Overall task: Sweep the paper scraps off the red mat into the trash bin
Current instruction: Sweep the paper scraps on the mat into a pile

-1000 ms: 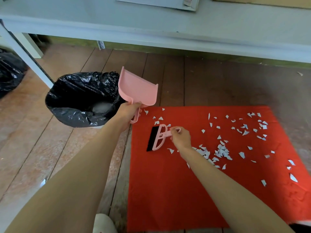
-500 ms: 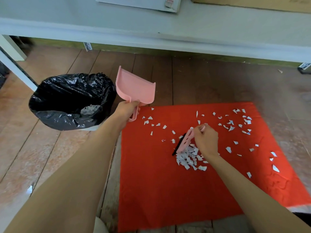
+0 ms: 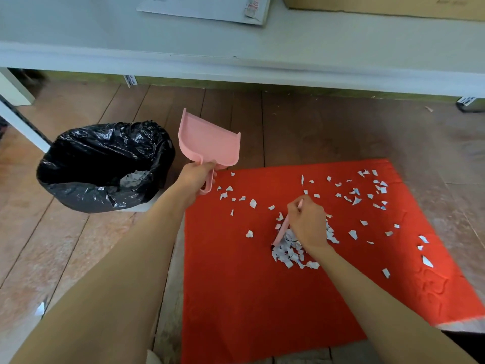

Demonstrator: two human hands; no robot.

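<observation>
The right hand [image 3: 308,223] grips the pink plastic brush [image 3: 282,229], banking white paper scraps [image 3: 288,252] at the centre of the red mat [image 3: 236,285], while the left hand [image 3: 195,177] clasps the pink plastic dustpan [image 3: 210,143] at ten o'clock beside the black-lined trash bin [image 3: 105,164], evidently ready to scoop.

Bare red mat [image 3: 249,298] nearside, paper scraps [image 3: 288,252] beyond

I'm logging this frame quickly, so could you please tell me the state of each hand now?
Left hand: closed round the handle of the pink dustpan.
Right hand: closed on the pink brush.
</observation>
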